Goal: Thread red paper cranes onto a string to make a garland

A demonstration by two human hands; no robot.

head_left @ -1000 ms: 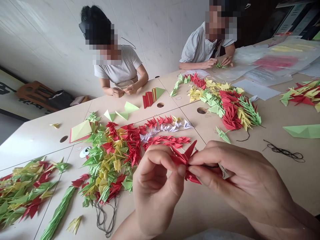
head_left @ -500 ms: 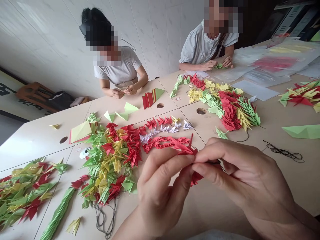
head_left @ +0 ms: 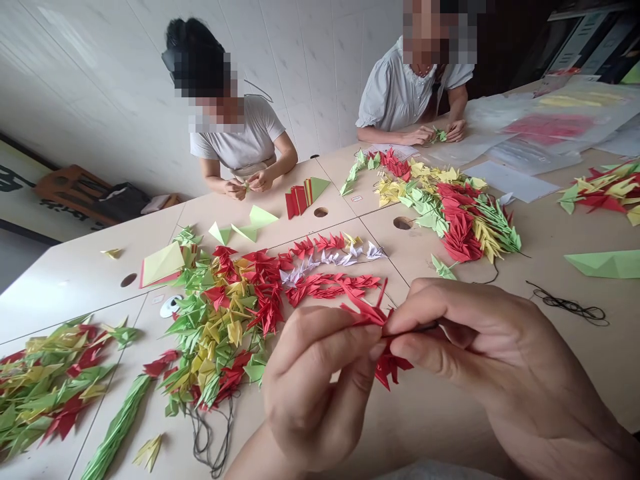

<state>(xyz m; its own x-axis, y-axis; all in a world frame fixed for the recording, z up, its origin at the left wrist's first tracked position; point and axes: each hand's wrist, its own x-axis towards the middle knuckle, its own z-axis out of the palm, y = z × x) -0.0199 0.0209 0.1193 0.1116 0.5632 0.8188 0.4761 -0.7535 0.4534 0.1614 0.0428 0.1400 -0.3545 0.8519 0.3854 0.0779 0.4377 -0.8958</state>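
My left hand and my right hand meet in front of me, both pinching a red folded paper crane. The crane's wings stick up above my fingertips and its tail hangs below them. A thin dark thread or needle shows between my right fingers, partly hidden. Just beyond my hands lies a string of red paper cranes on the beige table.
Heaps of strung red, green and yellow cranes lie at left and another heap at the back right. Black thread coils at right. Two people sit across the table, folding paper. Loose green sheets lie about.
My left thumb and fingers have straightened and slid along the crane. The crane has turned, so its tail now hangs lower under my fingertips.
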